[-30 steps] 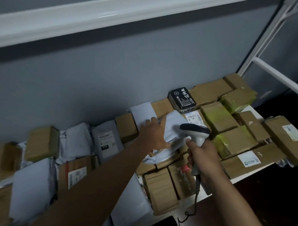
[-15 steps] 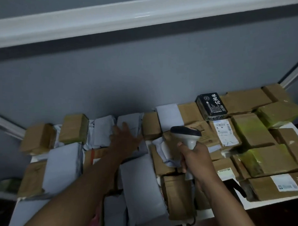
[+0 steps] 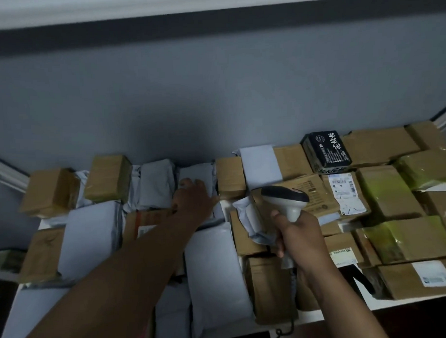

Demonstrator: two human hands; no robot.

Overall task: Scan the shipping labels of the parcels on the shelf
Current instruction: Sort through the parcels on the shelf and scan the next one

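The shelf (image 3: 424, 304) is crowded edge to edge with brown cartons and grey mailer bags. The left hand (image 3: 192, 202) reaches to the back row and lies on a grey mailer bag (image 3: 196, 173), fingers on its top; whether they are curled round it or flat I cannot tell. No label shows on that bag's upper face. The right hand (image 3: 301, 238) is clamped on the handle of a barcode scanner (image 3: 285, 200), whose head points towards the back row, its cord (image 3: 285, 329) trailing down over the front edge.

Off to the right, a carton with a white shipping label (image 3: 346, 192) lies face up, beside a black printed box (image 3: 326, 148).

The risk, as I see it: with parcels packed this tightly, lifting the bag could drag its neighbours askew or tip one off the front. The light is dim and many labels face down, so a parcel could easily be skipped or read twice. The dangling cord might also snag a carton at the edge.
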